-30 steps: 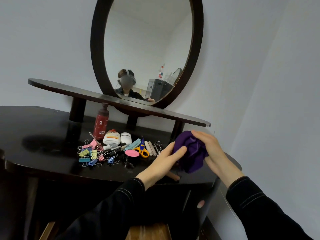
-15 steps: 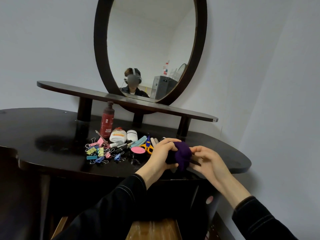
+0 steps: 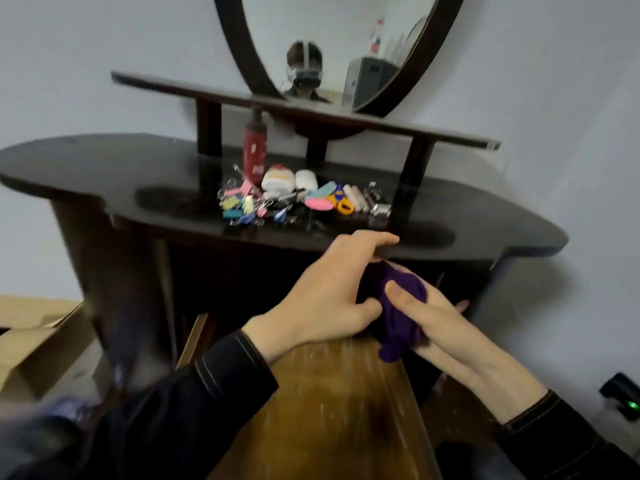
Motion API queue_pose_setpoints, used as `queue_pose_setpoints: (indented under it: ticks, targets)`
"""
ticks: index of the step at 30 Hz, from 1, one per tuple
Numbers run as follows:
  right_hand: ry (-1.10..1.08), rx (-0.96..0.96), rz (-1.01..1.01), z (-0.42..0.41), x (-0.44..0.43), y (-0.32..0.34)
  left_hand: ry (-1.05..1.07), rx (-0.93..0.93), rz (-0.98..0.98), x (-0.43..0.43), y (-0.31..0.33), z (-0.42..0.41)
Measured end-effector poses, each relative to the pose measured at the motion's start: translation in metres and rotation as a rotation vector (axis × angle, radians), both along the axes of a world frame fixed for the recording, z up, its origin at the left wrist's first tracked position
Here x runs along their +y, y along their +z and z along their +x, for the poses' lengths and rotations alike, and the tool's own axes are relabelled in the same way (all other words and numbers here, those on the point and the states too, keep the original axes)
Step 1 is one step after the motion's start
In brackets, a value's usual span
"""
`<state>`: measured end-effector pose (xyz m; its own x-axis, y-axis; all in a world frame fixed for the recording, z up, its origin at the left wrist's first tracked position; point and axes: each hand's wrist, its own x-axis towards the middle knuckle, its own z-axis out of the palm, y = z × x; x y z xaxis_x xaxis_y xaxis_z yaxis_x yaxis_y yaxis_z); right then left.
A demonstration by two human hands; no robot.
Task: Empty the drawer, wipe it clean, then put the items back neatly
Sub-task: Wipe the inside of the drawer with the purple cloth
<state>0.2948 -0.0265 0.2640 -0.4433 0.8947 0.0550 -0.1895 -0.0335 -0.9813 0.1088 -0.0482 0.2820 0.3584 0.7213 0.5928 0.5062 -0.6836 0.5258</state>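
The drawer (image 3: 329, 393) stands pulled out below the front edge of the dressing table (image 3: 104, 174), and its pale wooden floor shows none of its contents. The picture is smeared with motion and the hands hide the back of it, so I would not swear to every corner. What came out of it lies in a heap at the middle of the tabletop, just in front of the shelf posts: a red bottle (image 3: 254, 154), two white jars (image 3: 289, 180), coloured binder clips (image 3: 239, 206), yellow-handled scissors (image 3: 343, 202) and other small bits. The purple cloth (image 3: 398, 306) is bunched between both hands just under the table's front edge, above the far end of the drawer. The left hand (image 3: 329, 296) curls over it from the top, and the right hand (image 3: 436, 327) cups it from below with the thumb pressed on. To my eye the emptying is done, the wiping is only about to start, and all the putting back is left.
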Motion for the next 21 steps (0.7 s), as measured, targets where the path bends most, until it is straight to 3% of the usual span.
queue_pose_setpoints:
  ticks: [5, 12, 21]
  targets:
    - [-0.165, -0.218, -0.148, 0.005, -0.011, -0.063, 0.115, 0.112, -0.012, -0.021, -0.059, -0.052]
    - [-0.189, -0.544, -0.294, -0.008, 0.001, -0.145, 0.467, 0.162, -0.342, -0.023, -0.154, -0.127]
    - [0.021, -0.6, -0.311, -0.069, 0.054, -0.204, 0.709, 0.298, -0.174, -0.012, -0.202, -0.148]
